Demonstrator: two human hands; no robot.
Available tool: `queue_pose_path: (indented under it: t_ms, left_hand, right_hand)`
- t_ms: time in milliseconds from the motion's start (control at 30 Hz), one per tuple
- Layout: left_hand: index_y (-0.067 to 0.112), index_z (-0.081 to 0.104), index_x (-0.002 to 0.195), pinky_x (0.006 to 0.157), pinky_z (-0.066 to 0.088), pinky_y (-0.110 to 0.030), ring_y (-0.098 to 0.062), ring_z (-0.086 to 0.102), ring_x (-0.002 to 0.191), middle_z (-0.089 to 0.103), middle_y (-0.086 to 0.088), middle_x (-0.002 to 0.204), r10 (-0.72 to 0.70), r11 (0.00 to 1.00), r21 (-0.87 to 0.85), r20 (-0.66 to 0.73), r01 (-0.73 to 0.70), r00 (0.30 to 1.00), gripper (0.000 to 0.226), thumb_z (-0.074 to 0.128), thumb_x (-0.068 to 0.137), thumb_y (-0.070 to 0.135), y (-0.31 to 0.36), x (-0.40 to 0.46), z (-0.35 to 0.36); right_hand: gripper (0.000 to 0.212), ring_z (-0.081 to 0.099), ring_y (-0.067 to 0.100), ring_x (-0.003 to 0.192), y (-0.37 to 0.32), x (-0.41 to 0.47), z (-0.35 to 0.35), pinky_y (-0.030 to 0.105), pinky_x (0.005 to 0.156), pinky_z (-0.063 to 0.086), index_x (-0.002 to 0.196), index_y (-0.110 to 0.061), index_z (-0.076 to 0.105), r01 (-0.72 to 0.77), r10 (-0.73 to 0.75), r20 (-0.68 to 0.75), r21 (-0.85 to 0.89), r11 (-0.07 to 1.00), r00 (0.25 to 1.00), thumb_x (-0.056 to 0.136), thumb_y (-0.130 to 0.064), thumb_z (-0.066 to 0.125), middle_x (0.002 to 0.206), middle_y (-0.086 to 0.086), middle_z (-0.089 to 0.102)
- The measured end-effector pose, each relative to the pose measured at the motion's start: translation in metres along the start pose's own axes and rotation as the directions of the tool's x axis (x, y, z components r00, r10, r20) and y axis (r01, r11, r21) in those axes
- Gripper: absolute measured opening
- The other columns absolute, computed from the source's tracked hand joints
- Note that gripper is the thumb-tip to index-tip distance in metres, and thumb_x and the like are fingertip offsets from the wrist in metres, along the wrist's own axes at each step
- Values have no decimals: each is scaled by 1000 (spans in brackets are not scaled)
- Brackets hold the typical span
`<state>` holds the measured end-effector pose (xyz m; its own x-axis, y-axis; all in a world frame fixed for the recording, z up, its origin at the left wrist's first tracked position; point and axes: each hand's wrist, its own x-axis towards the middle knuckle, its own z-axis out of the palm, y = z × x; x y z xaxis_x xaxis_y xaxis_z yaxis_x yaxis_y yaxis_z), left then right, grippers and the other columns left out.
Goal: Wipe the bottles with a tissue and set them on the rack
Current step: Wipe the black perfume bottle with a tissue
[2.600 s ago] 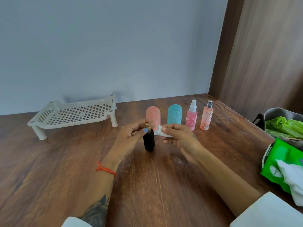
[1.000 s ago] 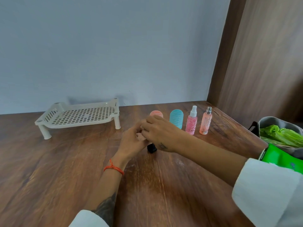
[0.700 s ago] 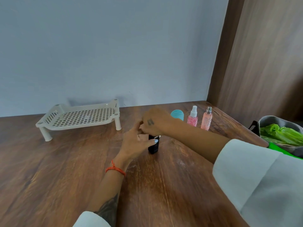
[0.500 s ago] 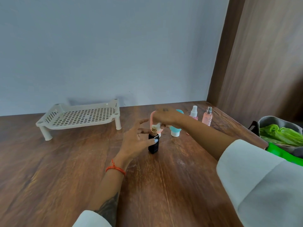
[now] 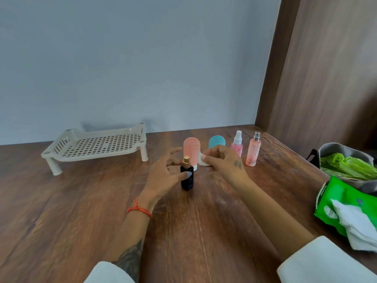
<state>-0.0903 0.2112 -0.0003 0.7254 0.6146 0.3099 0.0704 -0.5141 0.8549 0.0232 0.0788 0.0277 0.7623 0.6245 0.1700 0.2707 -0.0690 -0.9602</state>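
A black bottle point(image 5: 187, 179) with a gold top is stood upright on the table point(image 5: 81, 201), steadied by the left hand point(image 5: 163, 176), whose thumb is laid against its front while the other fingers point(image 5: 173, 151) are spread loosely. A folded tissue point(image 5: 203, 160) is pinched in the right hand point(image 5: 224, 162), just right of the bottle's top. Behind, four more bottles point(image 5: 253, 149) are lined up. The rack point(image 5: 98, 147) is seen well apart at the left.
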Motion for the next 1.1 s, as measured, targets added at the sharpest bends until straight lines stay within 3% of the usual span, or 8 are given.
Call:
queue_pose_path:
  t_ms: [100,233,400,567,733,900,1100]
  left_hand:
    - [34,49,125,95,39,-29,13,51,93,60,23,92,-2,1000,-2,4,2,1000,66,80,71,13,1,-1,2]
    - [31,50,127,96,40,-31,6,54,101,64,19,98,-5,1000,-4,28,5,1000,66,79,71,11,0,1,3]
    - [32,52,124,98,42,-36,-2,57,106,66,15,101,-3,1000,-26,48,4,999,62,78,73,10,-3,1,3]
    - [32,57,116,97,44,-36,-12,62,103,70,4,99,-34,983,-180,48,42,998,37,65,86,12,0,1,1]
    - [25,60,116,96,43,-33,-14,59,107,69,3,104,-76,962,-261,0,73,997,27,59,91,17,0,3,-1]
    - [23,62,113,78,43,-20,-14,59,106,68,-4,109,-88,958,-278,-55,70,995,22,58,92,21,-5,6,-2]
    - [26,63,107,79,45,-20,-11,59,105,67,-1,110,-93,950,-307,-100,59,991,17,59,91,23,-7,7,-5]
  right_hand:
    - [6,57,2,74,27,-7,-3,13,61,44,82,-18,65,97,-109,-28,-282,954,994,77,-14,66,78,-12,61]
    - [11,57,4,81,42,-9,1,17,72,46,82,-24,63,183,-168,73,-409,894,983,77,-15,67,84,-12,62]
    - [11,54,8,86,47,-8,3,22,74,42,85,-27,58,214,-139,174,-561,799,975,80,-22,67,87,-9,59]
    - [19,55,9,88,51,-7,2,27,78,48,93,-26,57,246,-193,153,-558,792,969,80,-37,66,94,-7,62]
    - [16,59,1,85,32,-8,9,14,73,49,97,-24,64,337,-358,-4,-327,883,934,81,-27,68,93,-14,64]
    - [32,61,2,89,12,0,23,16,80,51,114,-20,64,400,-382,120,-310,862,916,83,-26,67,100,-10,65]
    - [22,62,6,84,0,13,25,13,76,47,105,-18,68,393,-310,263,-379,838,914,84,-20,66,94,-4,69]
